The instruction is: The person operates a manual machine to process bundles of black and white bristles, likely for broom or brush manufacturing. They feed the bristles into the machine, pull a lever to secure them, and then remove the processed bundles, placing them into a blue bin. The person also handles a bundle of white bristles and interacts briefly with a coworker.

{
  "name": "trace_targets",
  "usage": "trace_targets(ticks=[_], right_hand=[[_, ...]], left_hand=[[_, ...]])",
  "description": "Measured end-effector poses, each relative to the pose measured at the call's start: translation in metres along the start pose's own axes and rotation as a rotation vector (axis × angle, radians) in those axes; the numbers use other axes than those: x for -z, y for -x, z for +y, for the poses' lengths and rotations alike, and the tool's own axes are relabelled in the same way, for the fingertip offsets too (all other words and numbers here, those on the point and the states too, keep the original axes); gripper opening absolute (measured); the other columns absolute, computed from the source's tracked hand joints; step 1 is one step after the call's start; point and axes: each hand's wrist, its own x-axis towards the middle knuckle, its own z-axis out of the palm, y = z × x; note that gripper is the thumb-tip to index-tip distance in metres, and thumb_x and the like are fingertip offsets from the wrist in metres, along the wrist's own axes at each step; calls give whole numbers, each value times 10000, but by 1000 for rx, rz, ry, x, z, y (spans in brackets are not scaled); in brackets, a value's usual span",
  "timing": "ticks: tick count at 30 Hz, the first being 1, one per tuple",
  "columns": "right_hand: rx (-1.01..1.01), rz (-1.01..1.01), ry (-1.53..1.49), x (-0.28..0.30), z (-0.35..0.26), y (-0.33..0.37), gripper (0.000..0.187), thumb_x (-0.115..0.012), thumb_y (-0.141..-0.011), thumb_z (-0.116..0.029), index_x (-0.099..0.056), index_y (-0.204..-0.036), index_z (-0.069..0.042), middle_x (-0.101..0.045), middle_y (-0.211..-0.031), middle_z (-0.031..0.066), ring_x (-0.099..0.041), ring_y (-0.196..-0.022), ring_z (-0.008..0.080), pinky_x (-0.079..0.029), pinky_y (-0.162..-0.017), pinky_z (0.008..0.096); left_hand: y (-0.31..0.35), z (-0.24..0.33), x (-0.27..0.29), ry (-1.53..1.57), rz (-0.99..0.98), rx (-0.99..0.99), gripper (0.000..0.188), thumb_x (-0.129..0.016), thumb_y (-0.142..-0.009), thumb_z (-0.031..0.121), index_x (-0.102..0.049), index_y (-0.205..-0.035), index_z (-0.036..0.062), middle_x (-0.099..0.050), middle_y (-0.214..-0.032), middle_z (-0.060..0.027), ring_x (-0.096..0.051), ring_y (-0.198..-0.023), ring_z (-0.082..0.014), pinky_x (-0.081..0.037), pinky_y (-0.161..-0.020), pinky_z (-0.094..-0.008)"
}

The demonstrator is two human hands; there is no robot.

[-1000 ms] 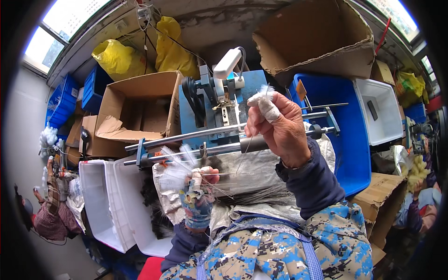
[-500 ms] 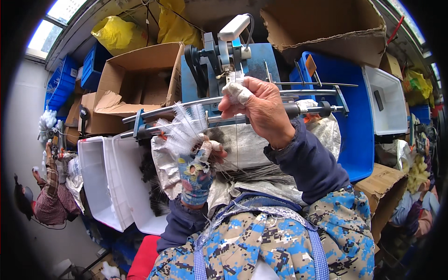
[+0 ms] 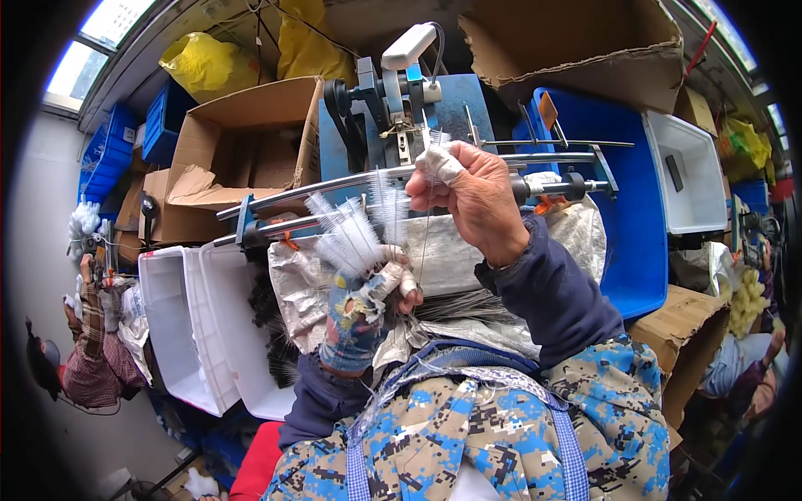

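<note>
My left hand (image 3: 393, 284), tape wrapped around its fingers and a patterned sleeve guard on the wrist, is closed on several wire brushes (image 3: 347, 234). Their white bristles fan out above it, with one brush (image 3: 387, 204) standing apart toward the right. Between the taped fingertips of my right hand (image 3: 478, 196) is a single wire brush (image 3: 438, 139); white bristles show above the pinch and a thin wire hangs below. That hand is just in front of the metal jaw (image 3: 405, 146) of a bench machine (image 3: 464, 104), to the jaw's right.
Metal rails (image 3: 334, 190) cross in front of the machine. Thin wires (image 3: 468, 307) lie on pale sacking over my lap. White bins (image 3: 180, 326) and a cardboard box (image 3: 242, 150) stand left, a blue bin (image 3: 631, 250) right. Other people sit at both far sides.
My right hand has shifted slightly right, and the brush is now away from the jaw. My left hand has moved a little right, with one brush separated from the fan.
</note>
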Motion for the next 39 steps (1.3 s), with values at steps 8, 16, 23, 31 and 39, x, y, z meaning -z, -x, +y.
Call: trace_targets(ticks=[8,16,23,31,39], right_hand=[[315,-357,-211,28,-70,17,283,-445,-906,-222,-560,-996,20,-590,-660,123,-553,-504,165,-469,-471,283],[531,-26,1859,49,-17,-70,101,-503,-708,11,-578,-765,-27,-543,-764,148,-551,-753,296,-460,-654,376],[305,41,2167,65,0,-95,149,-537,-742,-168,-638,-830,-102,-523,-954,112,-494,-888,267,-403,-693,410],[416,18,2120,64,1,-90,127,-508,-737,-113,-595,-828,-91,-568,-860,82,-534,-841,262,-425,-676,390],[440,20,2013,71,4,-96,129,-504,-723,-87,-594,-815,-85,-582,-832,86,-542,-818,269,-406,-699,399]], left_hand=[[6,1,21,265,-97,192,284,-479,-865,111,-443,-1125,1,-545,-787,-158,-496,-569,-156,-387,-481,-290],[18,4,12,-233,101,-35,190,-498,-852,86,-472,-1006,-22,-603,-769,-201,-464,-431,-90,-324,-372,-168],[16,0,40,-114,66,15,173,-503,-827,-11,-488,-999,-2,-603,-816,-225,-523,-467,-120,-370,-377,-178],[11,-7,34,-97,66,-20,198,-510,-807,-16,-500,-1004,1,-590,-838,-250,-516,-482,-131,-381,-400,-189],[9,-13,37,1,-13,-26,227,-529,-815,35,-496,-1039,13,-584,-857,-246,-523,-514,-128,-376,-414,-180]])
